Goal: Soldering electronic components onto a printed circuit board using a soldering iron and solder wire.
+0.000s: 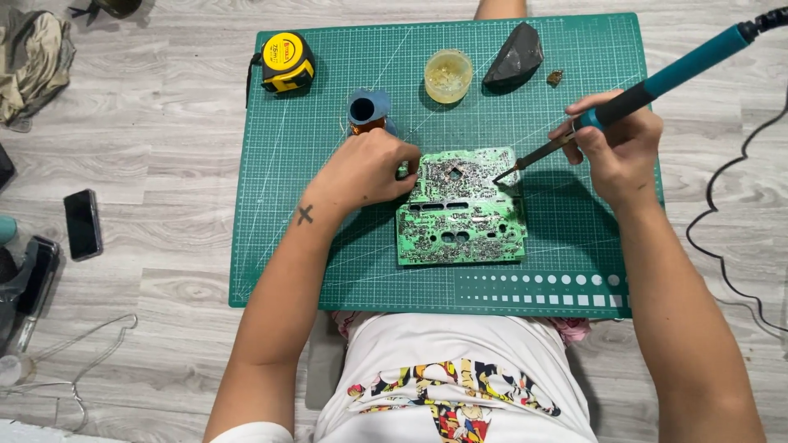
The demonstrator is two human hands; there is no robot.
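A green circuit board (461, 215) lies solder-side up in the middle of a green cutting mat (566, 246). My left hand (371, 168) rests at the board's upper left corner, fingers pinched against its edge. My right hand (617, 143) grips a soldering iron (657, 80) with a teal and black handle. The iron's tip touches the board near its upper right edge. A spool of copper wire (368, 111) stands just behind my left hand.
On the mat's far side sit a yellow tape measure (286, 61), a small round jar of yellowish flux (448, 75) and a dark grey wedge-shaped block (514, 56). A phone (82, 223) lies on the wooden floor at left. The iron's black cord (722, 238) loops at right.
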